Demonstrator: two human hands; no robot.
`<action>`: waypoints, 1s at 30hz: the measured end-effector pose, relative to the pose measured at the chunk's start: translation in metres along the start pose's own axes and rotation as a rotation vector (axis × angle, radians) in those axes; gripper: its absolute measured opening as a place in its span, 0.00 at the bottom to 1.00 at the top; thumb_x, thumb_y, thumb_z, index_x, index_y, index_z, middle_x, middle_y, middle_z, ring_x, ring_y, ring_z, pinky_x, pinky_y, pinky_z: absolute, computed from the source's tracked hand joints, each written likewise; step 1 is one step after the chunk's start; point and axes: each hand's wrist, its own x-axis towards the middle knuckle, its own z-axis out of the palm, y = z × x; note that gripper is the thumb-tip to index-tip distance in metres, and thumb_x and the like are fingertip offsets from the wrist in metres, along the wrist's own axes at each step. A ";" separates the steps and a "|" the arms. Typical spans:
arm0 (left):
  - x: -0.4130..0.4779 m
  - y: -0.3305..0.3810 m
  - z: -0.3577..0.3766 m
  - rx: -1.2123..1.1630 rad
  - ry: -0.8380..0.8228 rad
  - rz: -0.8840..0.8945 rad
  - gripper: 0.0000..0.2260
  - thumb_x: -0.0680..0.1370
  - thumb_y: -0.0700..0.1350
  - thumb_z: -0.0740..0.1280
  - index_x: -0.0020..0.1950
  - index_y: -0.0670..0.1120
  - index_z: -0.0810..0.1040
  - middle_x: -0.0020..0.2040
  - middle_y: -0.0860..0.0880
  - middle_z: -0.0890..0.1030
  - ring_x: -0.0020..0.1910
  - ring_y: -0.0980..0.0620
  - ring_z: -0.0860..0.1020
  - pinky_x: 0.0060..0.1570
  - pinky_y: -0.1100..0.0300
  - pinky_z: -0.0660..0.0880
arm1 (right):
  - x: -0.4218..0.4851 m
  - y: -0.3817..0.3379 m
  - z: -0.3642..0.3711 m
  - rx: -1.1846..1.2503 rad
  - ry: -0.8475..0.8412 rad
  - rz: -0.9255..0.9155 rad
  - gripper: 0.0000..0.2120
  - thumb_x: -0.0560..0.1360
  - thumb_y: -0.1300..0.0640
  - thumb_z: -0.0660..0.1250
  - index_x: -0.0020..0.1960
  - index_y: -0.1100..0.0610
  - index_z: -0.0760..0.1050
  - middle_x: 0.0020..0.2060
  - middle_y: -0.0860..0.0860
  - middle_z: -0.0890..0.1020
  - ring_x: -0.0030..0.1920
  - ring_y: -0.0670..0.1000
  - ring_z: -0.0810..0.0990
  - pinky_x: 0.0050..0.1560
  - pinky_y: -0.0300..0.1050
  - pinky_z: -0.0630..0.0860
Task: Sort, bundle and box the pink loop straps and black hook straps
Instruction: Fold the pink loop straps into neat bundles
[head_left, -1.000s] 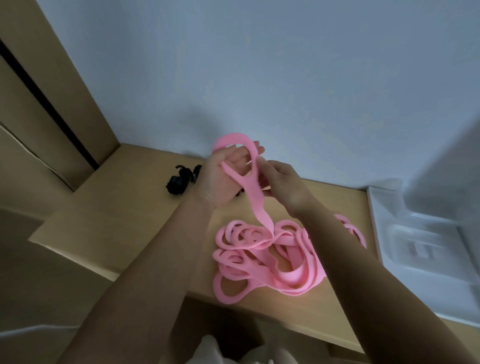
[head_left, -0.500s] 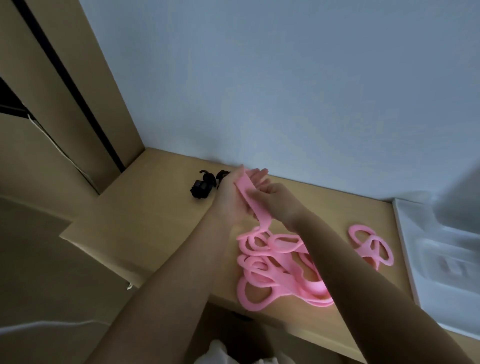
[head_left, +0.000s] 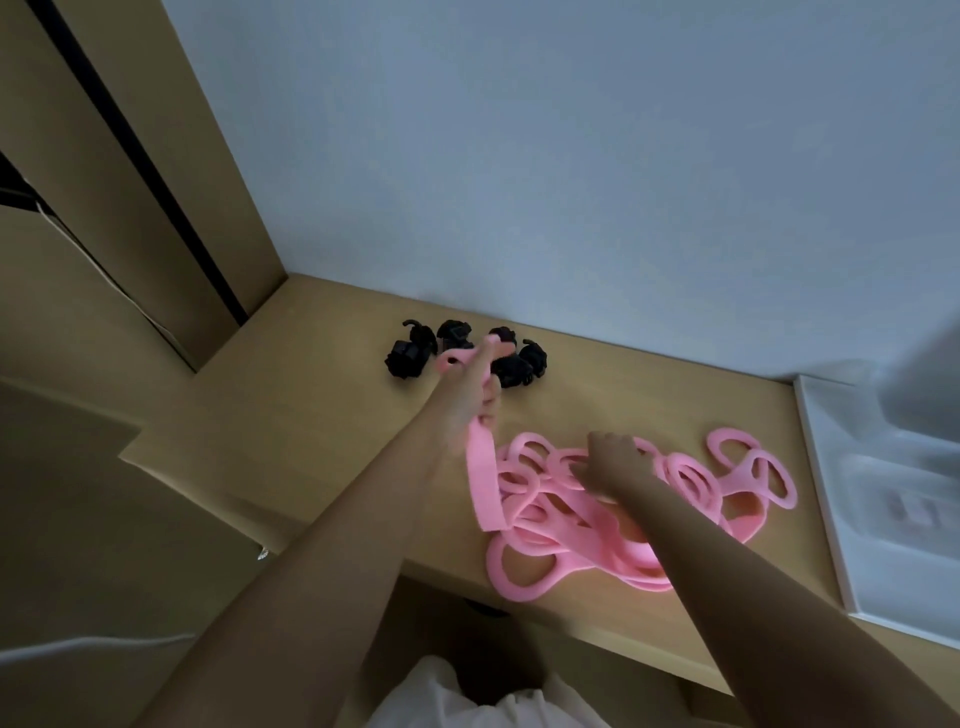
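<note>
Nearest: a tangled heap of flat, soft pink loop straps (head_left: 571, 540) at the front edge of the tan wooden desk (head_left: 322, 415). The right hand (head_left: 615, 462) rests on the heap with fingers bent down; whether it grips, cannot tell. The left hand (head_left: 470, 395) clenches one folded pink strap (head_left: 483, 483) — long axis near-to-far, loop end towards the wall, tail hanging — just before the curled black hook straps (head_left: 410, 356).

Open desktop (head_left: 311, 415) left of pink straps (head_left: 582, 525)

cannot see the fingertips of the right hand (head_left: 610, 462), buried among the pink loop straps (head_left: 582, 535). cannot count the black hook straps (head_left: 410, 356), partly behind the left hand (head_left: 467, 400). too blurred to read, and cut by the right edge: white tray (head_left: 883, 545).
</note>
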 end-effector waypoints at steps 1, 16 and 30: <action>-0.001 -0.008 0.000 0.056 -0.019 -0.011 0.15 0.81 0.55 0.56 0.59 0.50 0.77 0.25 0.53 0.61 0.23 0.57 0.58 0.26 0.63 0.57 | 0.001 0.001 -0.001 -0.047 -0.002 0.007 0.13 0.78 0.52 0.59 0.58 0.59 0.71 0.56 0.56 0.74 0.55 0.56 0.73 0.53 0.51 0.72; -0.001 -0.043 0.000 0.208 -0.048 -0.098 0.36 0.80 0.64 0.44 0.43 0.35 0.76 0.21 0.52 0.68 0.24 0.53 0.65 0.26 0.63 0.63 | -0.007 0.015 -0.048 0.318 0.098 -0.123 0.09 0.79 0.56 0.61 0.52 0.61 0.75 0.47 0.55 0.78 0.49 0.56 0.74 0.47 0.45 0.71; 0.006 0.025 0.046 0.059 -0.256 0.206 0.15 0.83 0.51 0.53 0.68 0.52 0.69 0.46 0.57 0.84 0.48 0.53 0.79 0.51 0.54 0.71 | -0.054 -0.007 -0.164 1.372 0.502 -0.358 0.09 0.78 0.63 0.62 0.39 0.56 0.72 0.31 0.48 0.74 0.33 0.47 0.71 0.42 0.46 0.69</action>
